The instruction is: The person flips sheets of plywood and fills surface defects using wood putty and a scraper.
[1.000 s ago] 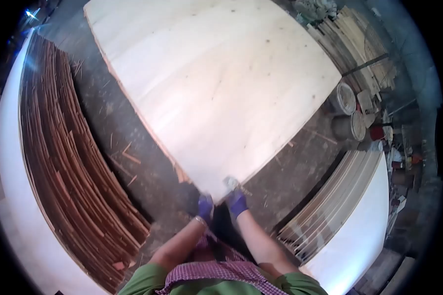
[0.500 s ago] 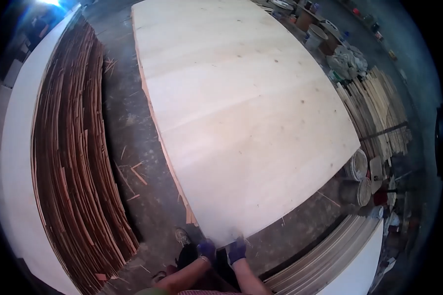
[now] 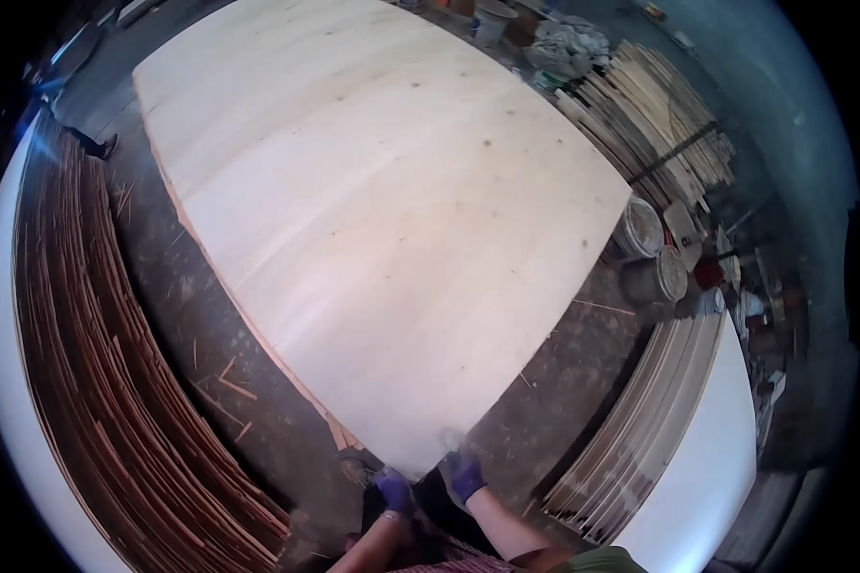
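Note:
A large pale plywood sheet [image 3: 382, 229] with small dark knots fills the middle of the view, its near end reaching down to my body. My left hand [image 3: 392, 487], in a purple glove, grips the near edge at its left corner. A short way to the right, my right hand [image 3: 466, 475], gloved the same, holds that edge too, its fingertips blurred over the top face. The undersides of both hands are hidden. Along the sheet's left side runs a ragged reddish veneer edge [image 3: 339, 432], jutting out from below.
A tall stack of rough-edged brown sheets [image 3: 115, 353] stands on the left. Another stack of boards [image 3: 640, 420] is at the lower right. Buckets [image 3: 638, 229] and bundled wood strips [image 3: 659, 115] lie beyond the right edge. Splinters litter the floor. A person's leg [image 3: 91, 143] shows far left.
My view has turned, so the sheet now slants more to the upper left and the buckets sit higher. Both hands stay at the near edge. A person's leg has come into view.

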Demonstrator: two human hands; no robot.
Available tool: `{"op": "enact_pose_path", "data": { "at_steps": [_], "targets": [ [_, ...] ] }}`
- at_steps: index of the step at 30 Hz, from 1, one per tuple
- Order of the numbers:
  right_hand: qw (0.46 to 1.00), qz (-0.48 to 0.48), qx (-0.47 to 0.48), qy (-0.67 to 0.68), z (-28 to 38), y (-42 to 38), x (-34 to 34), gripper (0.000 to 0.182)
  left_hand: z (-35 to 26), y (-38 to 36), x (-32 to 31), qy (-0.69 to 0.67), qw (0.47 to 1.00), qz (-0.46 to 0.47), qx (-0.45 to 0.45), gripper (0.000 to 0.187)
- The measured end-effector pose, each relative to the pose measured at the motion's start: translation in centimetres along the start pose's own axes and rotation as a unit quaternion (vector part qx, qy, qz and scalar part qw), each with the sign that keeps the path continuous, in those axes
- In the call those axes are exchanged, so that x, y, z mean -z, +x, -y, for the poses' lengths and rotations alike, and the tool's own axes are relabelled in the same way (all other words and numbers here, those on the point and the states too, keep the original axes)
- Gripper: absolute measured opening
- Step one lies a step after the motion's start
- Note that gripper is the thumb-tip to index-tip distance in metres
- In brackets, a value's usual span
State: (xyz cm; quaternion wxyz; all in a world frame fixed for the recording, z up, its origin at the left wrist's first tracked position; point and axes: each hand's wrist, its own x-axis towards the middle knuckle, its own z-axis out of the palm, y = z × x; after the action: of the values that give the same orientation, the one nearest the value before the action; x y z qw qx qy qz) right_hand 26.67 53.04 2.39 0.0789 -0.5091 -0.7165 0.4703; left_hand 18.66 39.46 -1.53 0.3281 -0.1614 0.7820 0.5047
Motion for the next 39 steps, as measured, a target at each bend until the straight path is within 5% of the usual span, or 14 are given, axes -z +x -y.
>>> {"op": "enact_pose_path", "data": {
  "at_steps": [3,5,9,11,15,17,21,22,26,27,28,31,33,39],
  "targets": [
    [0.971,-0.044,0.02,0.236,2.6,2.9,-0.6,0.032,-3.4,-1.6,0.0,-0.167,0.983,-0.04,0.065,0.015],
    [0.732,-0.009,-0.214,0.647,4.7,3.1,-0.1,0.031,-1.9,-2.0,1.0,-0.096,0.993,-0.063,0.022,0.018],
    [0.732,0.035,-0.229,0.64,6.4,2.3,1.8,0.029,-1.7,-3.4,3.7,-0.175,0.98,0.093,0.015,0.031],
    [0.978,0.099,0.044,0.178,7.5,0.9,2.4,0.034,-1.3,-3.1,3.6,-0.23,0.947,0.188,0.119,0.037],
    [0.961,0.08,0.051,0.261,13.5,-0.4,3.9,0.035,-7.5,-4.6,5.3,-0.036,0.976,0.213,-0.028,0.042],
    [0.788,0.166,-0.18,0.564,18.3,-2.2,4.9,0.034,-6.6,-4.9,6.2,-0.067,0.986,0.134,-0.079,0.042],
    [0.904,0.279,-0.079,0.315,16.1,-5.6,1.8,0.036,-9.9,-3.2,14.2,-0.06,0.98,0.179,0.065,0.039],
    [0.92,0.313,-0.03,0.235,15.1,-6.5,1.0,0.036,-10.6,-2.8,16.9,0.012,0.991,0.092,-0.095,0.039],
    [0.696,0.352,-0.34,0.526,11.7,-8.4,1.8,0.041,-2.0,8.3,28.8,0.23,0.96,0.044,-0.155,0.031],
    [0.577,0.306,-0.434,0.621,16.3,-9.5,3.5,0.042,0.5,10.6,31.3,0.452,0.849,-0.091,-0.26,0.031],
    [0.681,0.339,-0.351,0.546,12.0,-7.8,5.1,0.042,2.0,13.1,33.2,0.635,0.66,-0.223,-0.334,0.031],
    [0.917,0.187,-0.154,0.316,21.3,-11.8,9.5,0.035,1.9,16.4,36.1,0.471,0.806,-0.226,-0.277,0.034],
    [0.957,0.167,-0.106,0.214,20.6,-12.0,13.5,0.035,0.7,16.3,36.4,0.223,0.953,-0.206,0.006,0.041],
    [0.983,0.138,0.078,-0.097,15.8,-12.3,20.4,0.033,-2.2,13.3,35.7,0.144,0.937,-0.315,0.047,0.04]
  ]
}}
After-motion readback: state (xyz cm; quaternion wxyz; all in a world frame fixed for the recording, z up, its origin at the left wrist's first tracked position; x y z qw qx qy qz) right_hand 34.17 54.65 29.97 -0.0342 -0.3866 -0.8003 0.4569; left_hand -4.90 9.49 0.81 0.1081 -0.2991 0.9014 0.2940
